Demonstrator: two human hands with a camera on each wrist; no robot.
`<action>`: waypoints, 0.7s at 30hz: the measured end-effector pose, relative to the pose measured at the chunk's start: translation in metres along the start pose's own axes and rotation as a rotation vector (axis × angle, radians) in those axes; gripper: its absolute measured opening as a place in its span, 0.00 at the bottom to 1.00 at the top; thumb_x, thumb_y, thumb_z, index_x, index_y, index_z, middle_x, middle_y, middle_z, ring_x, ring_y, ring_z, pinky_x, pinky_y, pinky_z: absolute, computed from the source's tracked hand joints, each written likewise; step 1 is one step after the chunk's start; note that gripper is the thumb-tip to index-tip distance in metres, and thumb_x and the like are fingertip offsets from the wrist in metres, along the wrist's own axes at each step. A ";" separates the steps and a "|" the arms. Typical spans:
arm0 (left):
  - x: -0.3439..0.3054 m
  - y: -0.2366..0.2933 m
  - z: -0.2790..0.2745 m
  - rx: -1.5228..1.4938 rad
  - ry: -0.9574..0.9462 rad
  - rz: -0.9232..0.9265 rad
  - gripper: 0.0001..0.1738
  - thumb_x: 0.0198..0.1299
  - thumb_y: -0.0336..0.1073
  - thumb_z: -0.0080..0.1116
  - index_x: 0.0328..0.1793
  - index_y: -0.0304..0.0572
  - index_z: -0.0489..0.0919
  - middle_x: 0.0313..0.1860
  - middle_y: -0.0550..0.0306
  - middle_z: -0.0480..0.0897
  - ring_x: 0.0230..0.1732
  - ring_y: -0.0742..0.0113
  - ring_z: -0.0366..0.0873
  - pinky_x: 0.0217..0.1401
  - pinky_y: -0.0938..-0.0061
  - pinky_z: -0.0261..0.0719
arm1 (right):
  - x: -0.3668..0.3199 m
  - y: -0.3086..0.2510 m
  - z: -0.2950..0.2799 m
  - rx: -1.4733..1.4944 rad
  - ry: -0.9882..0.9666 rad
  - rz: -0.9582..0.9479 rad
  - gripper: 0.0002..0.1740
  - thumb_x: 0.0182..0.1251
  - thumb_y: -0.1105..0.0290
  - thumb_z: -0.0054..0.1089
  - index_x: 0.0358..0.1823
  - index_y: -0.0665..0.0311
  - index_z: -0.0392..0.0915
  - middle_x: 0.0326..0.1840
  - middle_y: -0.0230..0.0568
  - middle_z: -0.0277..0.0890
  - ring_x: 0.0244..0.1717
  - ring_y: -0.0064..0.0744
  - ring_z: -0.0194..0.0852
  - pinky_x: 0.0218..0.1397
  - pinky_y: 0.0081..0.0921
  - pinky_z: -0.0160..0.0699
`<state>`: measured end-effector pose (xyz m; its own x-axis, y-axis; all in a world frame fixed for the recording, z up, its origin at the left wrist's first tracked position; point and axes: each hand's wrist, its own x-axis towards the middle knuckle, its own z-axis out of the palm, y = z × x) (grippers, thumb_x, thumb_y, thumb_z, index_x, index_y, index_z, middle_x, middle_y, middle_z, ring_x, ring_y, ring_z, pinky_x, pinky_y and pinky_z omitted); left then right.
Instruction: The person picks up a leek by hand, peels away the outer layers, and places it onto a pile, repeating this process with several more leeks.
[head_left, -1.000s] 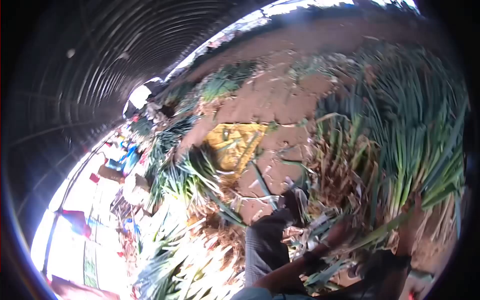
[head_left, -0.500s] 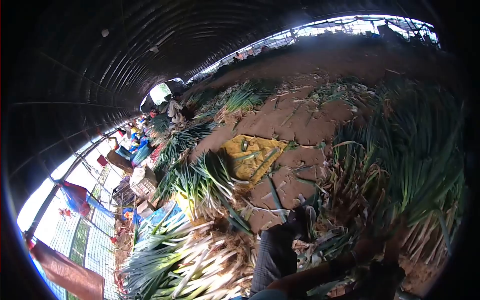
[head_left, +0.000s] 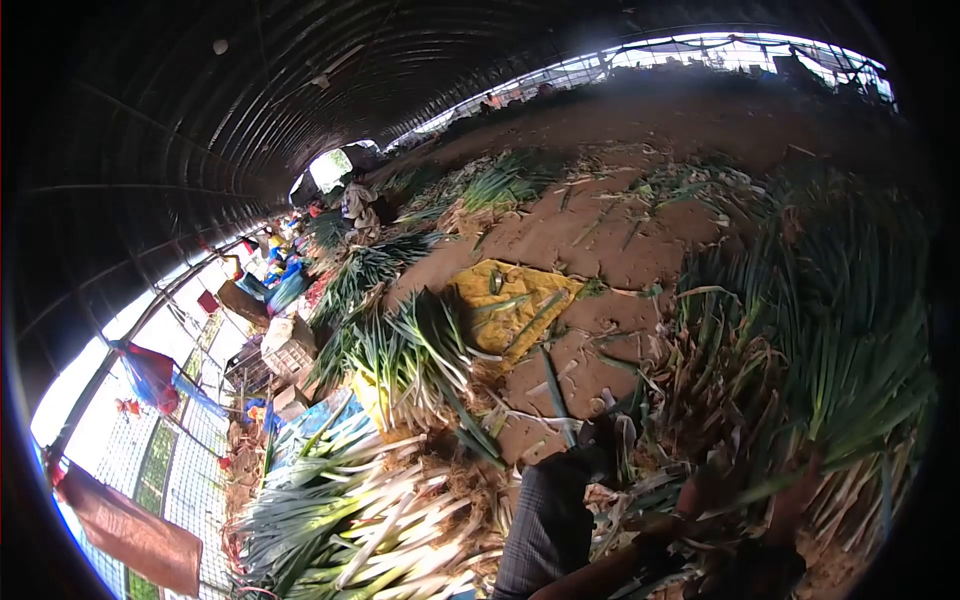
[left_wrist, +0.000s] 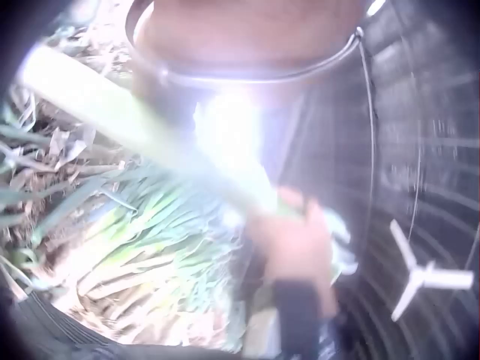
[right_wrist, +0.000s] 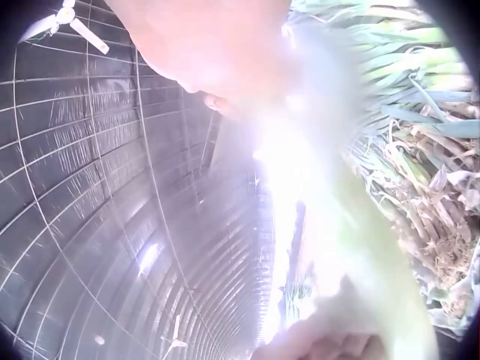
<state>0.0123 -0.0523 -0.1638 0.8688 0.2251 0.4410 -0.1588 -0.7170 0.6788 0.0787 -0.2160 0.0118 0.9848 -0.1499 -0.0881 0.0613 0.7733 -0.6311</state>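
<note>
At the lower right of the head view, in shadow, are my left hand (head_left: 692, 496) and my right hand (head_left: 796, 488), with a green onion stalk (head_left: 765, 487) between them. In the left wrist view my right hand (left_wrist: 294, 246) curls round that pale, blurred stalk (left_wrist: 94, 97). The right wrist view shows my left hand (right_wrist: 322, 343) with curled fingers against the stalk (right_wrist: 379, 274); glare hides part of the contact. A large pile of green onions (head_left: 840, 330) lies beside the right hand.
Trimmed onions (head_left: 350, 510) with white stems lie at the lower left, another bunch (head_left: 410, 350) above them. A yellow sheet (head_left: 510, 305) lies on the brown ground. Crates (head_left: 288, 350) stand left, and a seated person (head_left: 358, 205) is farther back.
The head view has swung, moving the scene a little to the right and down, and has become sharper. Both hands stay at the lower right with the stalk.
</note>
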 end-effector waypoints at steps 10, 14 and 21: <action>0.054 -0.049 -0.242 -0.413 0.322 -0.384 0.13 0.60 0.39 0.49 0.45 0.40 0.76 0.26 0.54 0.77 0.25 0.65 0.72 0.29 0.69 0.71 | 0.082 -0.038 -0.112 0.125 -0.022 -0.202 0.18 0.70 0.64 0.48 0.58 0.59 0.64 0.23 0.23 0.59 0.14 0.09 0.47 0.11 0.09 0.46; 0.037 -0.076 -0.365 0.325 0.579 -0.201 0.11 0.57 0.31 0.49 0.45 0.38 0.73 0.28 0.46 0.76 0.32 0.44 0.75 0.34 0.60 0.74 | 0.068 -0.080 -0.113 -0.003 0.199 -0.264 0.16 0.69 0.62 0.48 0.54 0.61 0.70 0.23 0.24 0.61 0.18 0.13 0.52 0.19 0.12 0.54; 0.040 0.002 -0.376 0.547 0.155 -0.307 0.41 0.58 0.56 0.51 0.73 0.52 0.51 0.70 0.42 0.56 0.66 0.37 0.55 0.65 0.48 0.56 | -0.034 -0.119 -0.038 0.036 0.115 -0.221 0.34 0.59 0.67 0.57 0.65 0.70 0.56 0.23 0.27 0.64 0.21 0.18 0.59 0.22 0.16 0.61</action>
<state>-0.1298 0.2033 0.0759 0.7525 0.5368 0.3816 0.3839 -0.8283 0.4081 0.0317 -0.3263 0.0609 0.9218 -0.3856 -0.0393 0.2811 0.7348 -0.6173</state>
